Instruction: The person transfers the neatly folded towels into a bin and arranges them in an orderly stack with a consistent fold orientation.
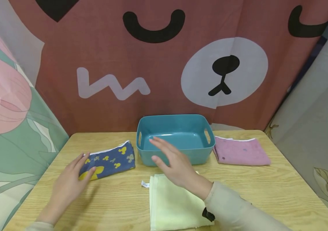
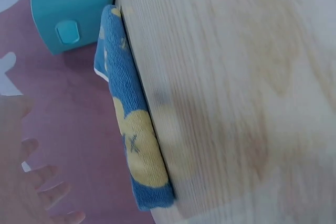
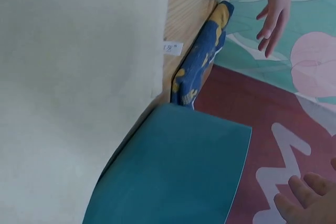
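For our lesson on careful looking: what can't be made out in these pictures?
- Head: part of yellow cloth, behind right sleeve.
- Head, right wrist: wording on tag, too small.
- Left wrist: part of left hand, cut by left edge.
- Right wrist: part of box, cut by bottom edge.

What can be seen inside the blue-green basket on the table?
The blue-green basket shows bare inner walls and some bare floor, with no object visible. Its near wall and the right hand hide the rest of the inside.

A wood-grain table carries a teal basket between a blue patterned cloth (left) and a pink cloth (right); a pale-yellow cloth lies in front.
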`<action>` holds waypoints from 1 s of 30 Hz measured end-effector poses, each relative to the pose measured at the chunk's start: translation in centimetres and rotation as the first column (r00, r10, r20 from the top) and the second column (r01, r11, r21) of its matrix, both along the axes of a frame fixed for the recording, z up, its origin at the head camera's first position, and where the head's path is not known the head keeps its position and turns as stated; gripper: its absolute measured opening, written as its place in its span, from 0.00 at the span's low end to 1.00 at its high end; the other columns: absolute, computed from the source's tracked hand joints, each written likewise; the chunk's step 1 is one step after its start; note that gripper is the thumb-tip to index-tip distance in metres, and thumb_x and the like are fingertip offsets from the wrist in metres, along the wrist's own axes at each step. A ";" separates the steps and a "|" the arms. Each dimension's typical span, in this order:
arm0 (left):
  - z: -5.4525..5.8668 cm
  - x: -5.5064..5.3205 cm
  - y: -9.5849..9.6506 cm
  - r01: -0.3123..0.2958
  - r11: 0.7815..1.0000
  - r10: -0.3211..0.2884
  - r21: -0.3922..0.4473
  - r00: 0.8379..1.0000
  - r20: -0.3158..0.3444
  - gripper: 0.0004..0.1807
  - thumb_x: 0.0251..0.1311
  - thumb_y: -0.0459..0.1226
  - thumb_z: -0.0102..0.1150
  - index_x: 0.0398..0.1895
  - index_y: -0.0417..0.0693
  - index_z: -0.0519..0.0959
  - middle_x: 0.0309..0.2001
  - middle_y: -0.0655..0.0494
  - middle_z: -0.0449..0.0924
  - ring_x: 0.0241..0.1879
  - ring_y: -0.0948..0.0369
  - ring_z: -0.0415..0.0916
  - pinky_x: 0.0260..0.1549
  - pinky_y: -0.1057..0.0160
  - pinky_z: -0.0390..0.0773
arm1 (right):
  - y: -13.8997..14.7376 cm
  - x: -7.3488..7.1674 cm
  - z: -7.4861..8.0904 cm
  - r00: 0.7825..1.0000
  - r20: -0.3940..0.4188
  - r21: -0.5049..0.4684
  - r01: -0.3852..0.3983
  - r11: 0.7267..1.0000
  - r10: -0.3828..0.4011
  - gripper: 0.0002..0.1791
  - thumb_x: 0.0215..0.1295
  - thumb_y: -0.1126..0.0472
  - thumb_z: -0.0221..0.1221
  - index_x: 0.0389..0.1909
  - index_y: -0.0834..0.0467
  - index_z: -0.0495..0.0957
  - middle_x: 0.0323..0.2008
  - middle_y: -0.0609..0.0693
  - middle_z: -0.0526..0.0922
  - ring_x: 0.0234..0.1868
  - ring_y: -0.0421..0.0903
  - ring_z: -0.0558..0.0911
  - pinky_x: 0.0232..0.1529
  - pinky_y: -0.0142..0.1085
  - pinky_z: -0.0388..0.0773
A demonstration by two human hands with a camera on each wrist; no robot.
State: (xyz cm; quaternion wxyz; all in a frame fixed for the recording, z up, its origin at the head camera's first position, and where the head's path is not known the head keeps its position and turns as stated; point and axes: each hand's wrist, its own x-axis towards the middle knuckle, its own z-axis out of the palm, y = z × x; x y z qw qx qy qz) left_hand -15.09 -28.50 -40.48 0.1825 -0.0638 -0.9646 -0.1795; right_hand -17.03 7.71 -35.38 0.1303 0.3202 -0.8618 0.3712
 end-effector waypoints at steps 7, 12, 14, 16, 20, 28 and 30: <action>-0.2 0.0 -1.4 -0.020 1.000 0.020 0.009 0.999 0.033 0.35 0.70 0.52 0.54 0.74 0.45 0.62 0.67 0.30 0.65 0.61 0.30 0.63 0.51 0.27 0.64 | -2.4 0.2 0.0 0.997 0.072 0.053 -0.013 0.999 0.009 0.28 0.77 0.41 0.46 0.75 0.39 0.60 0.74 0.39 0.58 0.73 0.45 0.62 0.59 0.57 0.71; -0.4 0.0 -2.1 -0.027 1.000 0.026 0.005 0.996 0.080 0.35 0.71 0.52 0.52 0.74 0.44 0.62 0.67 0.30 0.64 0.62 0.29 0.61 0.53 0.27 0.62 | -3.9 0.0 -0.1 0.994 0.108 0.063 -0.026 0.998 0.019 0.28 0.77 0.42 0.47 0.75 0.38 0.59 0.74 0.38 0.59 0.73 0.45 0.61 0.62 0.55 0.69; -0.6 0.0 -2.4 -0.025 1.000 0.024 0.008 0.996 0.083 0.34 0.71 0.52 0.52 0.74 0.44 0.62 0.67 0.31 0.64 0.62 0.30 0.62 0.53 0.28 0.63 | -4.5 -0.2 -0.1 0.994 0.107 0.057 -0.032 0.998 0.025 0.28 0.77 0.43 0.47 0.75 0.38 0.59 0.74 0.38 0.59 0.73 0.44 0.61 0.62 0.53 0.70; -0.8 0.0 -2.7 -0.024 1.000 0.023 0.010 0.996 0.086 0.34 0.71 0.52 0.53 0.74 0.44 0.63 0.67 0.31 0.64 0.61 0.29 0.62 0.53 0.28 0.63 | -5.1 -0.3 -0.1 0.994 0.107 0.051 -0.034 0.998 0.028 0.28 0.77 0.43 0.47 0.75 0.38 0.60 0.73 0.37 0.60 0.73 0.44 0.62 0.62 0.53 0.71; -1.0 0.1 -3.3 -0.036 0.999 0.033 0.019 0.994 0.108 0.34 0.71 0.51 0.53 0.72 0.41 0.65 0.65 0.28 0.65 0.60 0.28 0.62 0.52 0.28 0.63 | -6.1 -0.5 -0.3 0.992 0.124 0.051 -0.040 0.998 0.034 0.28 0.77 0.41 0.46 0.75 0.38 0.60 0.74 0.38 0.60 0.72 0.44 0.62 0.60 0.53 0.72; -1.3 -0.5 -4.2 -0.061 0.998 0.058 0.008 0.976 0.208 0.36 0.73 0.55 0.48 0.74 0.42 0.61 0.65 0.26 0.63 0.60 0.27 0.60 0.50 0.27 0.64 | -8.7 -1.0 -1.1 0.982 0.191 0.066 -0.012 0.998 0.000 0.26 0.76 0.44 0.49 0.73 0.37 0.63 0.73 0.36 0.60 0.72 0.42 0.63 0.57 0.49 0.75; -1.4 -0.7 -4.4 -0.058 0.998 0.058 -0.003 0.974 0.221 0.36 0.73 0.55 0.48 0.74 0.41 0.61 0.65 0.26 0.62 0.60 0.27 0.60 0.50 0.27 0.64 | -9.3 -1.1 -1.5 0.978 0.207 0.070 0.000 0.998 -0.015 0.26 0.76 0.45 0.50 0.73 0.37 0.63 0.73 0.36 0.61 0.72 0.42 0.63 0.58 0.49 0.74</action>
